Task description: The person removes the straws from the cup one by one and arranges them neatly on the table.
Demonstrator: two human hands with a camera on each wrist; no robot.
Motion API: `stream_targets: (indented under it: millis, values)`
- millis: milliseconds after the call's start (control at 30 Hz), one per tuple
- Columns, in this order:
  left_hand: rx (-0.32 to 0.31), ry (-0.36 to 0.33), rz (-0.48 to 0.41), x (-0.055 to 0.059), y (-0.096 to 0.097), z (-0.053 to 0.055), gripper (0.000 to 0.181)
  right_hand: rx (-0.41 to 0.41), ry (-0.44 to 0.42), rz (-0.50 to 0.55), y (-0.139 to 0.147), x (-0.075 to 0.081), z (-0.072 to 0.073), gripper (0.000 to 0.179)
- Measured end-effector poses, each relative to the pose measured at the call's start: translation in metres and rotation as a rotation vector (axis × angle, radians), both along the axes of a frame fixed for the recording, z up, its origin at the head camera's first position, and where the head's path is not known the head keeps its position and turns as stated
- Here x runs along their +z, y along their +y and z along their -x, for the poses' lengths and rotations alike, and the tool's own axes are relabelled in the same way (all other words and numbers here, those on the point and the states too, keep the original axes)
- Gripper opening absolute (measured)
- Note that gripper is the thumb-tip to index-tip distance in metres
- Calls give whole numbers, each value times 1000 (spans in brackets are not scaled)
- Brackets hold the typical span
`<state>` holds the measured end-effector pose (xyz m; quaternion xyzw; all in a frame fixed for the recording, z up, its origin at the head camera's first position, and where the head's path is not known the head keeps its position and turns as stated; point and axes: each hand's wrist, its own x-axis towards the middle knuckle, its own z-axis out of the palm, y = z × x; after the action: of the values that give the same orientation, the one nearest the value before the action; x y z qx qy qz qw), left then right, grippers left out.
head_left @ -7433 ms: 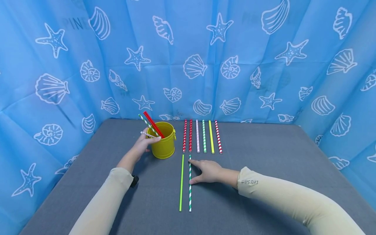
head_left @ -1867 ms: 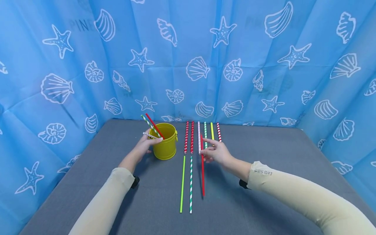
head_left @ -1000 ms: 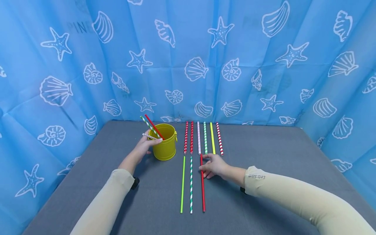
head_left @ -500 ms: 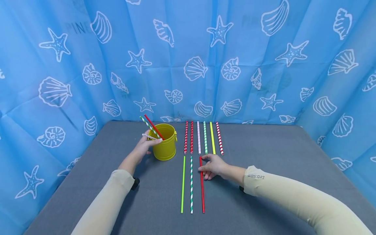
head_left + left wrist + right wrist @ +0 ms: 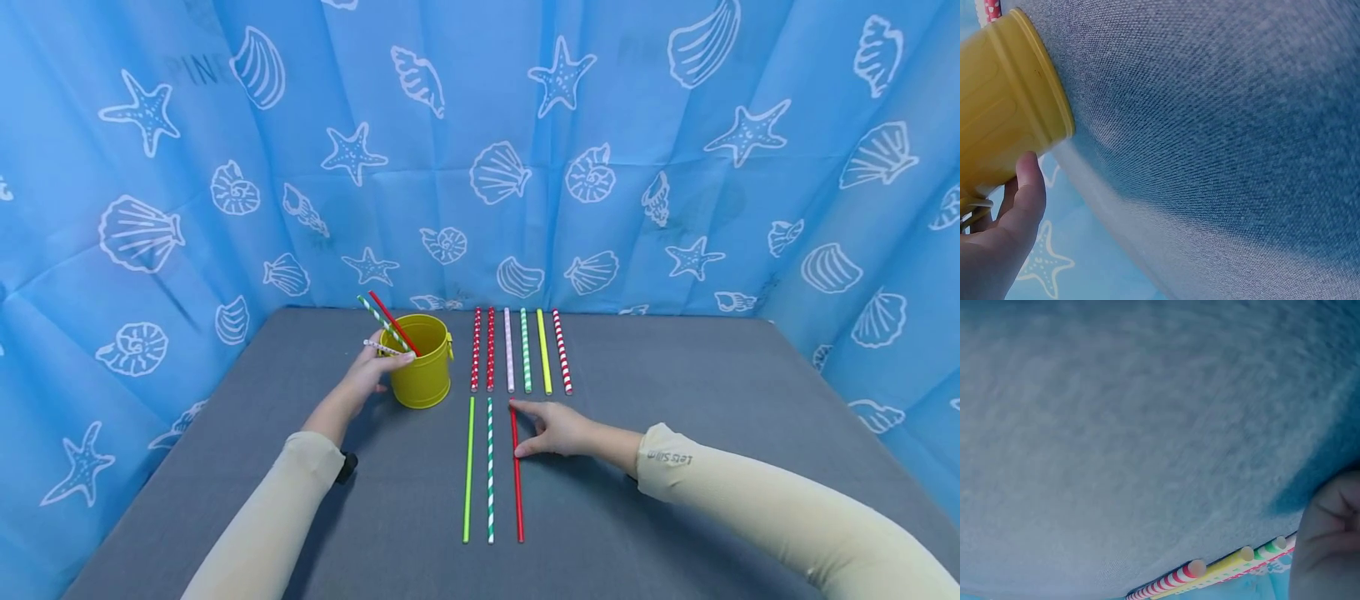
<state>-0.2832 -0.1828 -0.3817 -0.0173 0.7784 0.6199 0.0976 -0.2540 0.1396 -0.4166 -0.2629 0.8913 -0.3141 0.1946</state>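
Observation:
In the head view my left hand (image 5: 363, 375) grips the yellow bucket (image 5: 420, 385) at its left side, thumb at the rim. A red straw (image 5: 386, 312), a green-striped straw (image 5: 371, 311) and a pale patterned straw (image 5: 377, 344) lean out of the bucket near that thumb. My right hand (image 5: 561, 429) touches another red straw (image 5: 518, 500) flat on the table, index finger near its far end and thumb partway down, spread apart. Left of this straw lie a green-and-white striped straw (image 5: 491, 475) and a lime straw (image 5: 468, 475), roughly parallel. The left wrist view shows fingers against the bucket wall (image 5: 1010, 100).
Behind, a row of straws includes red dotted ones (image 5: 476, 350), a pale pink one (image 5: 509, 350), a green-striped one (image 5: 525, 350), a yellow one (image 5: 543, 350) and a red-striped one (image 5: 562, 350). A blue shell-print curtain (image 5: 480, 233) hangs along the back of the grey table (image 5: 675, 375).
A red straw has come out of the bucket and now lies right of the green-and-white one. My right hand has loosened its pinch, its thumb and index finger spreading along that straw.

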Motion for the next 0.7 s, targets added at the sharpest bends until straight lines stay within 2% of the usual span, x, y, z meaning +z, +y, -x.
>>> stream_targets:
  millis: [100, 267, 700]
  values:
    - [6, -4, -5, -1, 1, 1, 78, 11, 54, -49, -1, -1, 0, 83]
    - [24, -14, -10, 0, 1, 2, 77, -6, 69, -100, -4, -1, -2, 84]
    - [1, -6, 8, -1, 0, 1, 80, -23, 88, -106, -4, -2, -5, 84]
